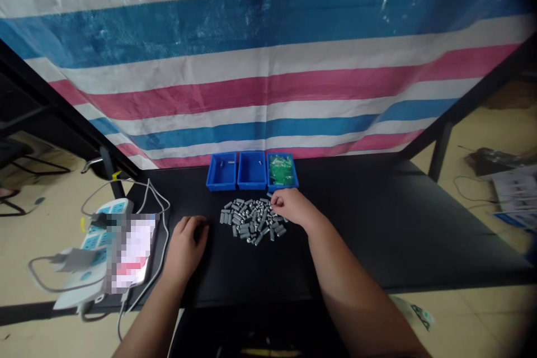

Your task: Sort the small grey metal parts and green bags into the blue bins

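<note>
Left hand [187, 243] loosely curled, empty, on black table [369, 224] | right hand [292, 206] on grey metal cylinders [249, 222], grip unclear

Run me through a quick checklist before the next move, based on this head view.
1. Right hand touching the edge of the grey metal cylinders: ok.
2. Right hand gripping a cylinder: cannot tell.
3. Left hand on the black table, apart from the cylinders: ok.
4. Three blue bins upright, side by side beyond the cylinders: ok.
5. Green contents of the rightmost bin identified: cannot tell.
</note>
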`<state>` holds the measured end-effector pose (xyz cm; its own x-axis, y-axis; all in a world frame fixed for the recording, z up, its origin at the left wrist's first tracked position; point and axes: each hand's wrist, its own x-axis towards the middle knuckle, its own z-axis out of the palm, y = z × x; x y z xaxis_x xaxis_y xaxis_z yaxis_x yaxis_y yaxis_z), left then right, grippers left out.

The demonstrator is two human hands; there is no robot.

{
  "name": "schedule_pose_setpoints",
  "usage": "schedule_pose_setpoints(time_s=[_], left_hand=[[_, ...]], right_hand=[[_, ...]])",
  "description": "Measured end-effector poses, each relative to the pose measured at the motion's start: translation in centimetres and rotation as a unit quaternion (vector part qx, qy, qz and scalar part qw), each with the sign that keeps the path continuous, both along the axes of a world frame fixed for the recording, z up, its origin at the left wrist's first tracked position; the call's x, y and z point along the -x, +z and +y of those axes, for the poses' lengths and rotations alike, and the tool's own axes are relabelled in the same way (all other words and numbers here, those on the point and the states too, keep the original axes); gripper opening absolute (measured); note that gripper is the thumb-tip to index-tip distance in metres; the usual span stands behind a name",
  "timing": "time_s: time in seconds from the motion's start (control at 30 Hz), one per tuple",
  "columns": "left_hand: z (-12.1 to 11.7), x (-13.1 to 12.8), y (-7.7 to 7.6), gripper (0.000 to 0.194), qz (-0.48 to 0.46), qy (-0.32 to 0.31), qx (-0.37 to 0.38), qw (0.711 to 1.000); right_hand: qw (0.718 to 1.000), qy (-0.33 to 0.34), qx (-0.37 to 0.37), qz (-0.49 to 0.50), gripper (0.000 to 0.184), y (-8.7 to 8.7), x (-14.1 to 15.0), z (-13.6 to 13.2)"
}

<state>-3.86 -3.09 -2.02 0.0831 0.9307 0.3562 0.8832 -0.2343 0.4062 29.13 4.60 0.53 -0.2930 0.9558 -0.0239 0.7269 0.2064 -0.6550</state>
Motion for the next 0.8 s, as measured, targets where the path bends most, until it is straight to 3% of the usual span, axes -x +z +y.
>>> schedule_pose_setpoints(time_s=[0.2, 0.33, 0.43, 0.53, 0.6, 0.67, 0.73, 0.8], left_hand=[[-1.4, -0.5, -0.1, 0.020, 0.047, 0.063, 0.013, 0.997], [-1.7, -0.7, -0.4, 0.020, -0.007, 0.042, 0.025, 0.999], [-1.6, -0.7, -0.5, 0.022, -0.064, 0.006, 0.021, 0.998], [-1.5, -0.5, -0.6, 0.024, -0.105, -0.005, 0.018, 0.994], [-1.4, -0.3, -0.7, 0.026, -0.128, 0.008, 0.030, 0.991], [-1.5, -0.1, -0.7, 0.027, -0.149, 0.013, 0.050, 0.987], [-1.6, -0.1, -0.6, 0.027, -0.177, 0.006, 0.065, 0.982], [-1.7, -0.4, -0.3, 0.026, -0.219, -0.009, 0.070, 0.973]], right_hand=[[1.000, -0.022, -0.004, -0.013, 0.011, 0.3, -0.3, -0.1], [0.998, -0.017, -0.039, 0.043, 0.009, 0.9, -0.4, -0.3], [0.991, 0.027, 0.025, 0.125, 0.005, 0.6, 0.0, -0.3], [0.963, 0.020, 0.059, 0.263, 0.006, -0.1, 1.2, 0.1], [0.929, -0.034, 0.029, 0.368, 0.022, -0.4, 2.0, 0.4], [0.908, -0.073, 0.018, 0.412, 0.044, -0.4, 2.3, 0.5], [0.921, -0.077, 0.032, 0.380, 0.049, 0.0, 1.9, 0.5], [0.947, -0.075, 0.037, 0.311, 0.031, 0.4, 0.8, 0.3]])
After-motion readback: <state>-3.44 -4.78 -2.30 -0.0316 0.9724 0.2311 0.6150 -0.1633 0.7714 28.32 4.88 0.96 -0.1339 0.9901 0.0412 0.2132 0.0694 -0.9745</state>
